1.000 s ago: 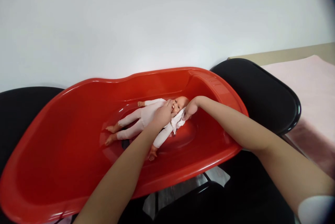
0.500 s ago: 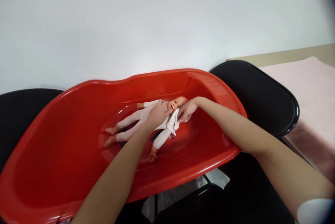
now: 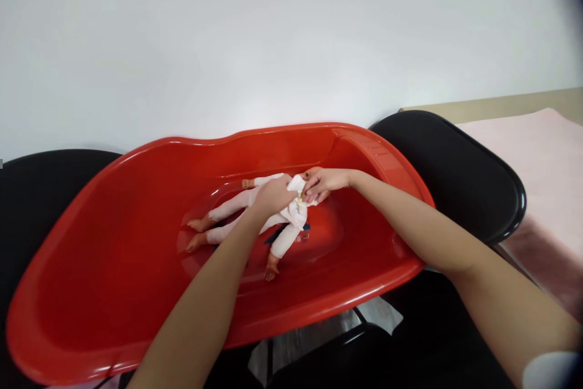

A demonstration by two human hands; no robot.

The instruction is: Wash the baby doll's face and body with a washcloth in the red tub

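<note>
A baby doll (image 3: 232, 207) in pale pink-white clothes lies on its back in a red baby bathtub (image 3: 104, 255). Its feet point left, and one arm stretches toward the near side. Over its upper body my left hand (image 3: 274, 193) is closed at the left edge of a white cloth (image 3: 298, 210). Part of this cloth shows small yellow marks. My right hand (image 3: 321, 184) pinches the cloth's right side beside the doll's head. The cloth and my hands hide most of the doll's face.
A black rounded chair seat or tabletop (image 3: 450, 170) stands behind the tub's right end, with another black surface (image 3: 40, 201) at the left. A pink sheet (image 3: 546, 195) covers a surface at far right. The white wall (image 3: 255, 43) rises behind.
The cloth has moved up from the doll's shoulder to across its face and neck. My right hand has shifted left, closer to my left hand, and its fingers now point left.
</note>
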